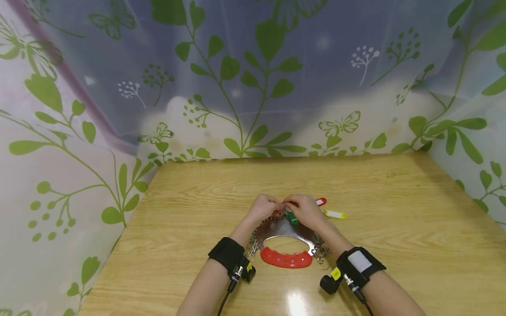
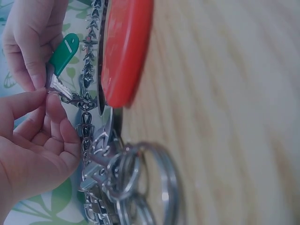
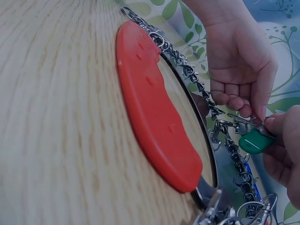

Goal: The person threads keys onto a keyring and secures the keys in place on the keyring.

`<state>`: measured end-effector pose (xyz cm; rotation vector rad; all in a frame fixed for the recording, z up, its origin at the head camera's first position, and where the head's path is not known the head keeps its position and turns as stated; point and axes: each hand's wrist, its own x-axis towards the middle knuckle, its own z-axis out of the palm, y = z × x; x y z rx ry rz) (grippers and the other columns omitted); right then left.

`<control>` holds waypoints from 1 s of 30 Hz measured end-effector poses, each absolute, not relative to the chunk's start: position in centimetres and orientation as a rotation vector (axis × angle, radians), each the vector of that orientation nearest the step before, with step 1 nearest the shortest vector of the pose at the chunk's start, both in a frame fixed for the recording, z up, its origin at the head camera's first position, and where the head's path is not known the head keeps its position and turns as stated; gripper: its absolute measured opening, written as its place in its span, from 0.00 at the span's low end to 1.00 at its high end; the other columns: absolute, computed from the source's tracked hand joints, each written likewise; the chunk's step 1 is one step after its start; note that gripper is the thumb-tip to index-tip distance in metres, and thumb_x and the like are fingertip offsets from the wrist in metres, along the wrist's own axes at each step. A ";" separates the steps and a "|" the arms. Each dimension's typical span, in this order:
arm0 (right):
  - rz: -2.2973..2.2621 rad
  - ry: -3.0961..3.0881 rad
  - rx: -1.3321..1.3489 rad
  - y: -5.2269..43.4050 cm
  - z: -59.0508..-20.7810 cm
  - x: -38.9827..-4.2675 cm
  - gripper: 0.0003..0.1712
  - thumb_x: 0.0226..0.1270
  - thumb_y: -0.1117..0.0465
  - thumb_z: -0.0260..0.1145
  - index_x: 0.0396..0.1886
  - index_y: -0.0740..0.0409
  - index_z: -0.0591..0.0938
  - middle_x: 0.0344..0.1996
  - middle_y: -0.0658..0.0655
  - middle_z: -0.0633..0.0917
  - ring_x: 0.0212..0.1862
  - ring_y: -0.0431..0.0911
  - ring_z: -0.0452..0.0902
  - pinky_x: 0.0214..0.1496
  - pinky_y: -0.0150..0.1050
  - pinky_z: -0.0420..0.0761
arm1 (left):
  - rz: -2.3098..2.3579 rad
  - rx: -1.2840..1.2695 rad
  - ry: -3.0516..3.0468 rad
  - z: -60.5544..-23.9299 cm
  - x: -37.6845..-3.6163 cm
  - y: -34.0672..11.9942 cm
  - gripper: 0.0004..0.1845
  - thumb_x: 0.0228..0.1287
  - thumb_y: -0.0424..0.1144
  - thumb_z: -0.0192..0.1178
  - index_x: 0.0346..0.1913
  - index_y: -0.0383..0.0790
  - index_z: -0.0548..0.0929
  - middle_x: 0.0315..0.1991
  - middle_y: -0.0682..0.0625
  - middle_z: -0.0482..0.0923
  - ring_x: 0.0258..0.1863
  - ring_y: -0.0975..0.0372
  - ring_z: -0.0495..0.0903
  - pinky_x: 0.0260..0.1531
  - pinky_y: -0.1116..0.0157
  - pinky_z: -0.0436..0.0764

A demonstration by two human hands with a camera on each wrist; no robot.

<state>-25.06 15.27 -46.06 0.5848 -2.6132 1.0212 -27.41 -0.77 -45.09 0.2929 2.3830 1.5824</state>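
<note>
A metal key holder (image 1: pixel 280 227) with a red handle (image 1: pixel 286 258) lies on the table, its curved edge lined with small metal clips and chains. Over its far edge, my left hand (image 1: pixel 262 208) pinches a small metal ring between thumb and forefinger; the fingertips partly hide it. My right hand (image 1: pixel 306 211) meets it there, gripping a key (image 2: pixel 62 88) with a green key tag (image 3: pixel 255 142). The key's toothed blade reaches toward the chained clips (image 2: pixel 85 101) in the left wrist view. Both hands' fingertips come right up to each other at the key's head.
Beyond my right hand lie a red key tag (image 1: pixel 321 201) and a yellow key tag (image 1: pixel 335 214). Loose metal rings (image 1: pixel 323 263) hang at the holder's ends beside the handle. Patterned cloth (image 1: pixel 245 87) surrounds the wooden table (image 1: pixel 189 193) at the back and sides.
</note>
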 end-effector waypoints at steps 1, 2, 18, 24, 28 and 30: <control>1.020 -2.617 0.586 15.3 -46.1 -25.0 0.07 0.61 0.68 0.63 0.37 0.62 0.85 0.35 0.58 0.85 0.38 0.51 0.81 0.39 0.45 0.78 | 1.586 0.283 2.376 -45.1 -27.4 -0.7 0.09 0.60 0.32 0.59 0.35 0.29 0.85 0.24 0.47 0.79 0.20 0.63 0.76 0.24 0.68 0.76; 1.016 -2.622 0.586 15.3 -46.0 -25.0 0.07 0.61 0.68 0.63 0.37 0.62 0.85 0.35 0.58 0.85 0.38 0.51 0.81 0.39 0.45 0.78 | 1.587 0.274 2.372 -45.1 -27.4 -0.7 0.08 0.60 0.32 0.59 0.35 0.29 0.85 0.24 0.48 0.79 0.20 0.64 0.76 0.25 0.68 0.76; 0.898 -2.656 0.616 15.2 -46.0 -24.9 0.04 0.61 0.68 0.63 0.34 0.61 0.84 0.32 0.56 0.84 0.35 0.48 0.80 0.36 0.42 0.78 | 1.591 0.216 2.359 -44.8 -27.5 -0.7 0.08 0.59 0.32 0.60 0.33 0.30 0.86 0.22 0.49 0.78 0.19 0.63 0.76 0.25 0.66 0.77; 0.804 -2.637 0.647 15.1 -45.8 -24.6 0.03 0.61 0.68 0.64 0.33 0.61 0.83 0.31 0.55 0.84 0.32 0.47 0.79 0.33 0.40 0.77 | 1.593 0.220 2.365 -44.7 -27.4 -0.7 0.07 0.57 0.31 0.60 0.30 0.29 0.85 0.18 0.50 0.77 0.18 0.62 0.75 0.23 0.67 0.75; 0.782 -2.621 0.659 15.0 -45.8 -24.7 0.02 0.60 0.68 0.65 0.32 0.60 0.83 0.30 0.55 0.83 0.31 0.47 0.79 0.32 0.40 0.77 | 1.585 0.237 2.380 -44.6 -27.3 -0.7 0.08 0.57 0.31 0.60 0.27 0.29 0.85 0.16 0.50 0.76 0.17 0.61 0.75 0.22 0.67 0.74; 0.792 -2.631 0.651 15.0 -45.8 -24.7 0.02 0.60 0.68 0.64 0.32 0.60 0.83 0.30 0.55 0.83 0.31 0.47 0.79 0.32 0.40 0.77 | 1.573 0.261 2.389 -44.6 -27.3 -0.8 0.08 0.58 0.32 0.60 0.27 0.29 0.85 0.16 0.50 0.76 0.17 0.61 0.75 0.22 0.67 0.73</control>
